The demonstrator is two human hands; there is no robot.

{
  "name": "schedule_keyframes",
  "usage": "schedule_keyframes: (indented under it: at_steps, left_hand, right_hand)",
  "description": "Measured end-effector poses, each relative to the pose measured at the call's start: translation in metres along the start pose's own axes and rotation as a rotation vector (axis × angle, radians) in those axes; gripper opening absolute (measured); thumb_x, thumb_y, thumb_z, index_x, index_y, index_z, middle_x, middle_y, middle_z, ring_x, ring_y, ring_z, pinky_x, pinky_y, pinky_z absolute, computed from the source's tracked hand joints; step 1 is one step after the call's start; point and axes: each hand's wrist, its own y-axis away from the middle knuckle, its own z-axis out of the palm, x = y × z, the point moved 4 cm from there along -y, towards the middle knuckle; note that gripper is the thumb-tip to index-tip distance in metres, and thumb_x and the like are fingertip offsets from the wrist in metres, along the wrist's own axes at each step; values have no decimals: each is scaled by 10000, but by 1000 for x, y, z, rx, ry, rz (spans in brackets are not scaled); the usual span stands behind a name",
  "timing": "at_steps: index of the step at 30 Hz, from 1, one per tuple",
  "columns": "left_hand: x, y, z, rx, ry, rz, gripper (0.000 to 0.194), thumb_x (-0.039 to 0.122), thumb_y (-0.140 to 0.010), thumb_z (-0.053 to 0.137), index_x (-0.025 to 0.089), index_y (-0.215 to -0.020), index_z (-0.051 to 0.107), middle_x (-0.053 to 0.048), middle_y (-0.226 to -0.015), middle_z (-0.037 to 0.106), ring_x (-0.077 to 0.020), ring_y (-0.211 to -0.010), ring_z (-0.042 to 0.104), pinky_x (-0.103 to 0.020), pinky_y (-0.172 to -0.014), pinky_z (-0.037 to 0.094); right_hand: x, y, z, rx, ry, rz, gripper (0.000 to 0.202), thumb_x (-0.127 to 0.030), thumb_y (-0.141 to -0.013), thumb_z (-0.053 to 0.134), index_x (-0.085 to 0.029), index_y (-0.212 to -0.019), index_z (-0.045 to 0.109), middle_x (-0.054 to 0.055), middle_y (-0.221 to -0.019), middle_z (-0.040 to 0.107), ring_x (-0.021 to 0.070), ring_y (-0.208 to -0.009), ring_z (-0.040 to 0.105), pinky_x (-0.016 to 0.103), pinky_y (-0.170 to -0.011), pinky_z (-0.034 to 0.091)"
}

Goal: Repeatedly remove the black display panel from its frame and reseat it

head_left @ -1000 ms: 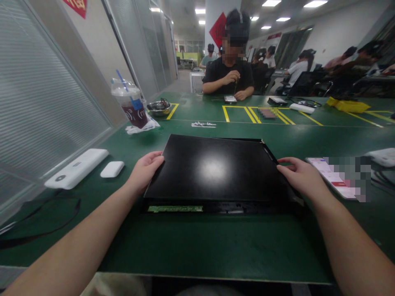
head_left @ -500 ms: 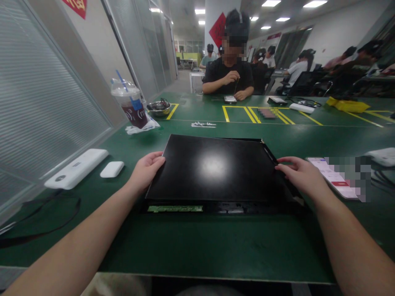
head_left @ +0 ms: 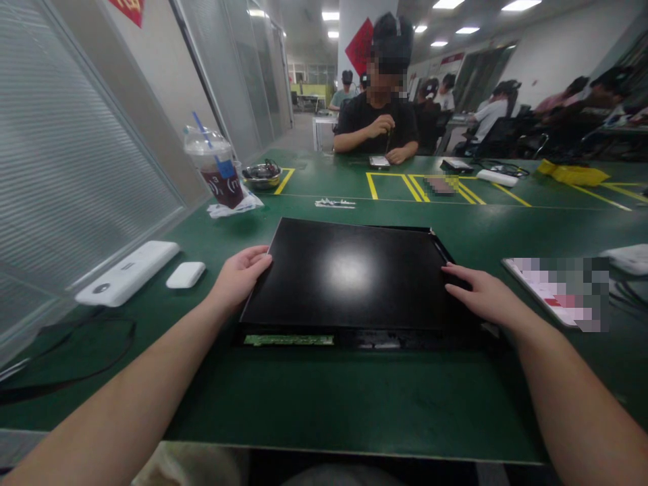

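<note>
A glossy black screen panel [head_left: 314, 287] lies slightly askew in a black frame [head_left: 445, 337], whose right side and near edge show beyond it. Along the near edge runs a green circuit board strip [head_left: 288, 340]. My left hand [head_left: 243, 273] is closed on the panel's left edge, thumb on top and the other fingers partly hidden. At the panel's right edge is my right hand [head_left: 476, 290], index finger and thumb against it with a small gap between them; its remaining fingers are out of sight.
On the left are a white power bank [head_left: 129, 273], a white earbud case [head_left: 185, 275], a black strap [head_left: 101, 371] and a drink cup [head_left: 217, 172]. A phone [head_left: 541, 293] lies right. White scraps [head_left: 334, 202] lie beyond the panel. A co-worker [head_left: 377, 115] sits opposite.
My right hand has shifted left from the frame's right side onto the panel's right edge. My left hand keeps its hold on the panel. The camera view has moved slightly.
</note>
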Motion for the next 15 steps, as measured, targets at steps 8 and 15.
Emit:
schedule_keyframes:
  at_steps: [8, 15]
  left_hand:
    - [-1, -7, -13, 84, -256, 166, 502, 469, -627, 854, 188, -1039, 796, -139, -1328, 699, -362, -1283, 608, -489, -1113, 467]
    - [-12, -16, -14, -24, -455, 209, 716, 575, -538, 856, 172, -1126, 783, -172, -1493, 538, -390, -1343, 554, -512, -1162, 409]
  right_hand:
    - [1, 0, 4, -5, 70, -49, 536, -409, -860, 538, -168, -1302, 721, 136, -1440, 619, 374, -1282, 627, 553, -1104, 485]
    - [5, -2, 7, 2, 118, -68, 569, -414, -859, 538, -140, -1329, 705, 155, -1438, 620, 379, -1272, 633, 546, -1099, 486]
